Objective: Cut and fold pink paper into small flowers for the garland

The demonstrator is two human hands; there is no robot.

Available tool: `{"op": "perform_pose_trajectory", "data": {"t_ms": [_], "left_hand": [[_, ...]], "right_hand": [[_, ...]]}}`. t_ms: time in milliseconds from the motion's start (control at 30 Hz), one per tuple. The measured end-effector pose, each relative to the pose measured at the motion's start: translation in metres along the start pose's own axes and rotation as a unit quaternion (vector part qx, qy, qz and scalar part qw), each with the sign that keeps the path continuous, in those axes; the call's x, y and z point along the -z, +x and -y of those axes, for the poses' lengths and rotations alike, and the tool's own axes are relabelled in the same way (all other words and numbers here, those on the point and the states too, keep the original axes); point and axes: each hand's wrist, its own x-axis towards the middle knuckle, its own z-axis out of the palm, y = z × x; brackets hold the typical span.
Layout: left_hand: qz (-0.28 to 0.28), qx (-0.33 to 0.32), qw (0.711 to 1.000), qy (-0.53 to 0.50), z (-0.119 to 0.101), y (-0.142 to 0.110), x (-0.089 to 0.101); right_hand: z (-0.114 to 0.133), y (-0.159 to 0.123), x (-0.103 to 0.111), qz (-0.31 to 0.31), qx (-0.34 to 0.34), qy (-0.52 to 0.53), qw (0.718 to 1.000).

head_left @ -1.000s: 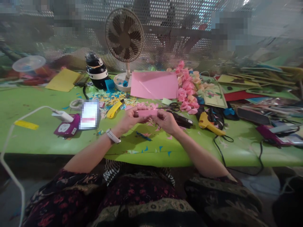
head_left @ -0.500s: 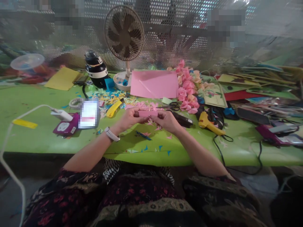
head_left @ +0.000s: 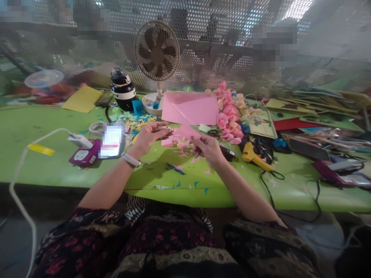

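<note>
My right hand (head_left: 210, 149) pinches one edge of a small piece of pink paper (head_left: 189, 132) between thumb and fingers, holding it above the table. My left hand (head_left: 148, 135) is off to the left of it, fingers stretched out and thumb apart, with nothing visible in it. Below and between the hands lie pink paper scraps (head_left: 182, 144). A large pink sheet (head_left: 191, 108) lies beyond them, beside a heap of pink and peach paper flowers (head_left: 231, 114).
A fan (head_left: 158, 56) and a black bottle (head_left: 124, 94) stand at the back. Left of my hands lie a phone (head_left: 111, 139) and a purple power socket (head_left: 84, 154). To the right are a yellow glue gun (head_left: 256, 156), scissors (head_left: 213, 133) and a corded purple box (head_left: 333, 173).
Both hands held the pink paper together; my left hand has let go and moved left. The paper is now tilted in my right hand alone. The view has shifted slightly.
</note>
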Motion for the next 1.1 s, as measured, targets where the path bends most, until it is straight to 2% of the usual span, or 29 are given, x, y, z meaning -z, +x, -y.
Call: {"op": "perform_pose_trajectory", "data": {"t_ms": [133, 267, 433, 600, 700, 833, 1000, 1100], "left_hand": [[0.057, 0.035, 0.996, -0.057, 0.013, -0.008, -0.023], [0.037, 0.019, 0.998, -0.056, 0.021, -0.016, -0.039], [0.026, 0.009, 0.999, -0.029, 0.02, -0.018, -0.037], [0.011, 0.0, 0.999, -0.052, 0.021, -0.014, -0.034], [0.021, 0.034, 0.996, -0.076, 0.021, -0.01, -0.027], [0.059, 0.084, 0.991, -0.086, 0.018, -0.007, -0.018], [0.095, 0.099, 0.988, -0.069, 0.017, -0.009, -0.018], [0.104, 0.093, 0.989, -0.043, 0.018, -0.01, -0.019]], "right_hand": [[-0.002, -0.003, -0.01, 0.036, -0.032, 0.035, 0.998], [-0.005, -0.007, -0.018, 0.078, -0.058, 0.024, 0.995], [-0.011, -0.005, -0.02, 0.108, -0.071, 0.013, 0.992], [-0.01, -0.007, -0.016, 0.123, -0.059, -0.025, 0.99], [-0.006, -0.008, -0.008, 0.106, -0.004, -0.076, 0.991], [-0.005, -0.007, 0.003, 0.044, 0.134, -0.17, 0.975], [-0.013, -0.003, 0.007, 0.135, 0.261, -0.262, 0.919], [-0.016, -0.003, 0.008, 0.153, 0.288, -0.285, 0.901]]}}
